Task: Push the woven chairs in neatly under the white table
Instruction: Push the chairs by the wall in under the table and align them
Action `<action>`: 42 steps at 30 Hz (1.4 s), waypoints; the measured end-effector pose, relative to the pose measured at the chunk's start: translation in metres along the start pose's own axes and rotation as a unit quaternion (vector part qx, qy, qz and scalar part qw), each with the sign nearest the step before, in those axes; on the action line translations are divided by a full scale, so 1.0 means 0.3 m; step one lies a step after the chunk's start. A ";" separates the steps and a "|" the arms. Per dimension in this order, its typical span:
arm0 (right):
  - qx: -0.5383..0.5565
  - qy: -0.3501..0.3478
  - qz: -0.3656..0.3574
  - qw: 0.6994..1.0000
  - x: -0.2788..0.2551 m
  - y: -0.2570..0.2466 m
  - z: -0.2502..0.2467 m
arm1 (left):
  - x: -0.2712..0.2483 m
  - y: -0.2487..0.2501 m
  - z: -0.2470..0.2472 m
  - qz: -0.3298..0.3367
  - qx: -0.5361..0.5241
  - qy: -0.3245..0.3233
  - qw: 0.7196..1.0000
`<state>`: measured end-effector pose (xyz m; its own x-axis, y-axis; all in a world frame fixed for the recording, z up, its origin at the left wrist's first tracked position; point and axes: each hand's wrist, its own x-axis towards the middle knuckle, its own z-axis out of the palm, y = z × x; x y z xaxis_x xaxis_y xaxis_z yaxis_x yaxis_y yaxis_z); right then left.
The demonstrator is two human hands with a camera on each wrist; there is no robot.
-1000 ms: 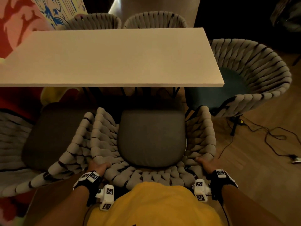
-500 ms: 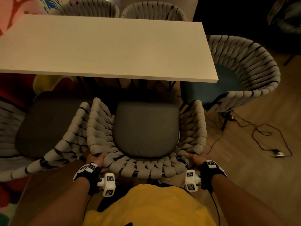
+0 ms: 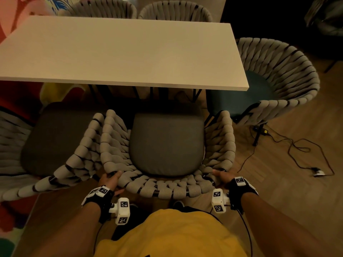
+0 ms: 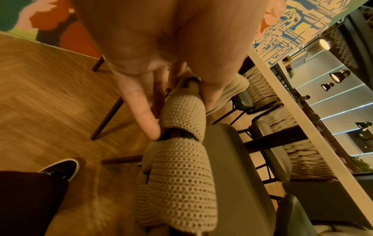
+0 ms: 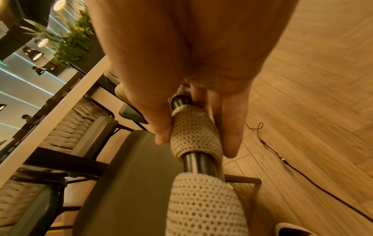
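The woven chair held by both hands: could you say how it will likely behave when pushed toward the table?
The woven chair probably stays rigid: a metal tube shows under the cord. With the left hand and right hand gripping opposite corners, it should track straight. Thin legs on wood floor likely slide.

The table (image 3: 118, 52) stands ahead of the person. The near chair (image 3: 167, 190) sits directly before the person, its seat cushion (image 3: 167, 145) short of the table's near edge. The left hand (image 3: 109, 180) holds the chair's back rim at its left corner, the right hand (image 3: 221, 176) at its right corner. A second chair (image 3: 61, 173) stands just left of it, their arms touching. A third chair (image 3: 278, 71) stands at the table's right end, its seat partly under the top. Two more chairs (image 3: 174, 13) stand behind the table's far edge. A cable (image 3: 297, 147) lies on the floor (image 3: 278, 201) to the right
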<state>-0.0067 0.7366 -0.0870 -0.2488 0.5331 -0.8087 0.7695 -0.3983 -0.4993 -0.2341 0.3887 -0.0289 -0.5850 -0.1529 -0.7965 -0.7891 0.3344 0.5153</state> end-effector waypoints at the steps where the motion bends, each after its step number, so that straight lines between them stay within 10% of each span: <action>1: -0.008 0.012 0.000 1.000 -0.033 -0.019 0.007 | 0.002 -0.008 -0.003 -0.003 -0.008 -0.009 1.000; 20: -0.017 -0.006 0.008 1.000 -0.020 0.001 0.035 | 0.041 -0.053 -0.002 0.039 0.019 -0.036 0.998; 32: -0.340 0.121 -0.089 0.928 -0.251 -0.204 0.187 | 0.054 -0.104 -0.068 0.024 0.005 -0.031 0.999; 42: -0.381 -0.056 -0.188 0.904 -0.435 -0.233 0.652 | 0.158 -0.240 -0.497 0.024 0.030 -0.021 0.999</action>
<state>-0.1432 0.5490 -0.0073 -0.6017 0.4278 -0.6745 0.7894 0.4470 -0.4207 -0.2329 0.2188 -0.0566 -0.6130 -0.0973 -0.7840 -0.7468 0.3952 0.5349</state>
